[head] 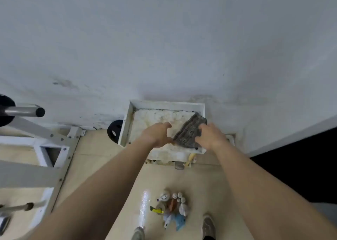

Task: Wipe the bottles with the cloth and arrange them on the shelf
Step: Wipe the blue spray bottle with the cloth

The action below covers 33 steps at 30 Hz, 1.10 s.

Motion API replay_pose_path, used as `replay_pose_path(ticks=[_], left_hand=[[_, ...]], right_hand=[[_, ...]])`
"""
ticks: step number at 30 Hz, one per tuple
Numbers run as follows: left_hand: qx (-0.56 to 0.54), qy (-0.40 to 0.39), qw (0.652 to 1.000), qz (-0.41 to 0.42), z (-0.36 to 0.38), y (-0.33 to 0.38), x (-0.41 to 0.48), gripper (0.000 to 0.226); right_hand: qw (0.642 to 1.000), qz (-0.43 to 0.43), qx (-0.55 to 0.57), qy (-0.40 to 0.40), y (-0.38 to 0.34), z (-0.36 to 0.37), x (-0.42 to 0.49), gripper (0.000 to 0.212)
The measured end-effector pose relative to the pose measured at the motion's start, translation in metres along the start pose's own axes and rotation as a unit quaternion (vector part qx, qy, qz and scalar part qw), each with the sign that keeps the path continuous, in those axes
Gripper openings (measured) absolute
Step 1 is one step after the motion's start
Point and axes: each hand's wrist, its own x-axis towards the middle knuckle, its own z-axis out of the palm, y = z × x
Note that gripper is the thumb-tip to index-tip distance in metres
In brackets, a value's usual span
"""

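A person's right hand (209,135) grips a grey cloth (187,134) lying at the right edge of a stained white shelf (127,123) fixed to a white wall (164,39). Its fingers (200,128) are curled over the cloth's right side. The left hand (156,134) is above the middle of the shelf, fingers loosely curved and apart. Its thumb is at the cloth's near-left corner, and whether they touch cannot be made out.

The bottles (173,208) stand clustered on the floor (113,148) below, between two shoes cut off by the bottom edge. They are too blurred to count. The items under the shelf's near edge are largely hidden. A white metal frame (60,144) runs off the left.
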Motion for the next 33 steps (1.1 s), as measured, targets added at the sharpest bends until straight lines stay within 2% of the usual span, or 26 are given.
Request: replay_pose_path(ticks=[5, 8, 12, 14, 17, 19, 21, 22, 24, 26, 28, 29, 31, 33], left_hand=[[0.085, -0.034, 0.996, -0.007, 0.055, 0.018, 0.051, 0.061], [0.094, -0.019, 0.995, 0.012, 0.082, 0.015, 0.081, 0.062], [0.130, -0.019, 0.990, 0.046, 0.108, 0.003, 0.106, 0.060], [0.160, -0.008, 0.985, 0.060, 0.120, -0.005, 0.111, 0.051], [0.178, 0.041, 0.980, 0.080, 0.127, -0.013, 0.111, 0.031], [0.106, 0.048, 0.990, 0.082, 0.123, -0.015, 0.105, 0.024], [-0.076, 0.038, 0.995, 0.055, 0.105, -0.013, 0.089, 0.015], [-0.184, 0.035, 0.982, 0.037, 0.093, -0.013, 0.079, 0.010], [-0.379, 0.031, 0.925, 0.004, 0.064, -0.010, 0.053, 0.013], [-0.514, 0.029, 0.857, -0.020, 0.035, -0.008, 0.028, 0.015], [-0.583, 0.036, 0.811, -0.036, 0.005, -0.008, 0.000, 0.015], [-0.594, 0.046, 0.802, -0.037, -0.007, -0.009, -0.013, 0.014], [-0.594, 0.075, 0.801, -0.030, -0.028, -0.013, -0.035, 0.014], [-0.574, 0.094, 0.813, -0.021, -0.043, -0.022, -0.057, 0.013]], right_hand=[[0.996, -0.024, -0.079, -0.022, 0.035, 0.043, 0.036, 0.057], [0.996, -0.026, -0.079, 0.041, 0.049, 0.066, 0.053, 0.060], [0.990, -0.023, -0.073, 0.115, 0.055, 0.083, 0.062, 0.039], [0.983, -0.016, -0.086, 0.164, 0.053, 0.090, 0.062, 0.024], [0.967, -0.006, -0.073, 0.244, 0.045, 0.096, 0.058, 0.016], [0.960, -0.003, -0.041, 0.277, 0.035, 0.094, 0.052, 0.012], [0.954, 0.019, 0.021, 0.299, 0.021, 0.084, 0.040, 0.012], [0.949, 0.035, 0.055, 0.309, 0.013, 0.076, 0.031, 0.012], [0.938, 0.057, 0.146, 0.309, -0.001, 0.061, 0.011, 0.011], [0.925, 0.049, 0.262, 0.269, -0.013, 0.045, -0.011, 0.010], [0.909, 0.027, 0.359, 0.212, -0.027, 0.029, -0.038, 0.023], [0.905, 0.019, 0.390, 0.171, -0.032, 0.024, -0.053, 0.032], [0.924, 0.001, 0.373, 0.084, -0.036, 0.020, -0.076, 0.045], [0.956, -0.012, 0.292, 0.029, -0.037, 0.028, -0.099, 0.035]])
